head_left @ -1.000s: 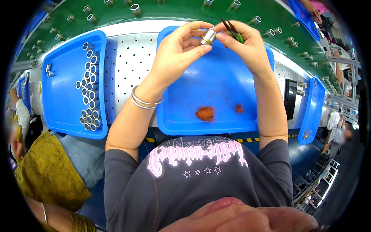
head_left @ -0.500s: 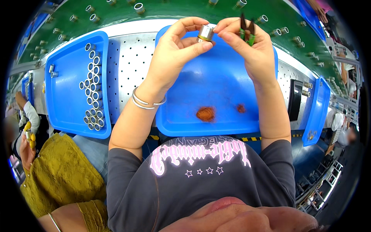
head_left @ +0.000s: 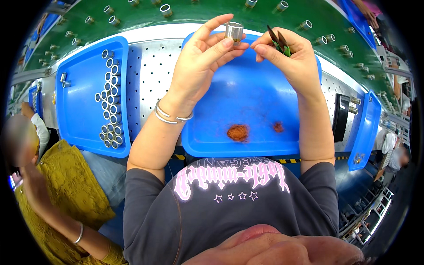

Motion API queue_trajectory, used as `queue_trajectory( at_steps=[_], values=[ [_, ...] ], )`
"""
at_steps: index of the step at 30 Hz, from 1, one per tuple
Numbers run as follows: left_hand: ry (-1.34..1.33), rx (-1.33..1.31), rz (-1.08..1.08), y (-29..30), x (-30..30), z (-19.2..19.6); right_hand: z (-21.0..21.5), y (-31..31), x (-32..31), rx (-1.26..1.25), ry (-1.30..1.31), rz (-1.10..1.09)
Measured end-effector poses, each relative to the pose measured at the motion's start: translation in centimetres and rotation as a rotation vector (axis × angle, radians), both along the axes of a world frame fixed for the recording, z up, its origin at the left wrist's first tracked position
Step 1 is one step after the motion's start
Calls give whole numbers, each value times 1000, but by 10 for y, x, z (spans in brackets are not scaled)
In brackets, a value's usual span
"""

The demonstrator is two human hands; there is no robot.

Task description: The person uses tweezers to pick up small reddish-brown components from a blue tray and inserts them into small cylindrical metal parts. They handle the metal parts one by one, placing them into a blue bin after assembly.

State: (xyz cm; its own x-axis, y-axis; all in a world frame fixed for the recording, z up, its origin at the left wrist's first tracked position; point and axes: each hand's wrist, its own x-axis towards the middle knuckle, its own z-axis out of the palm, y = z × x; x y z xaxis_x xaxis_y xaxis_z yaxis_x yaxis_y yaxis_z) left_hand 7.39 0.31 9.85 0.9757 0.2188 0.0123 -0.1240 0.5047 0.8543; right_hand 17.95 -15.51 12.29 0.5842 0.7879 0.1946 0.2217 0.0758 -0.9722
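Observation:
My left hand pinches a short metal ring sleeve between thumb and fingertips, raised over the far edge of a blue tray. My right hand grips dark tweezers with a green handle, tips pointing up and away, just right of the sleeve. Two small clumps of orange-brown fibre lie on the tray near its front rim.
A second blue tray on the left carries several metal sleeves in rows. A green belt behind holds more sleeves. A perforated metal plate lies between the trays. A person in yellow sits at my left; another blue tray stands on the right.
Both hands have shifted slightly, still holding the sleeve and tweezers up over the tray's far edge; the tweezers have drawn a little away from the sleeve.

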Motion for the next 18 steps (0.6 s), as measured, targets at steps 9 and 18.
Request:
queue_trajectory(
  at_steps=[9, 18],
  values=[
    [-24, 352, -79, -14, -1, -1, 7, -11, 12, -106, -196, -105],
    [96, 158, -161, -6, -1, 4, 7, -16, 19, -221, -288, -142]
  ],
)
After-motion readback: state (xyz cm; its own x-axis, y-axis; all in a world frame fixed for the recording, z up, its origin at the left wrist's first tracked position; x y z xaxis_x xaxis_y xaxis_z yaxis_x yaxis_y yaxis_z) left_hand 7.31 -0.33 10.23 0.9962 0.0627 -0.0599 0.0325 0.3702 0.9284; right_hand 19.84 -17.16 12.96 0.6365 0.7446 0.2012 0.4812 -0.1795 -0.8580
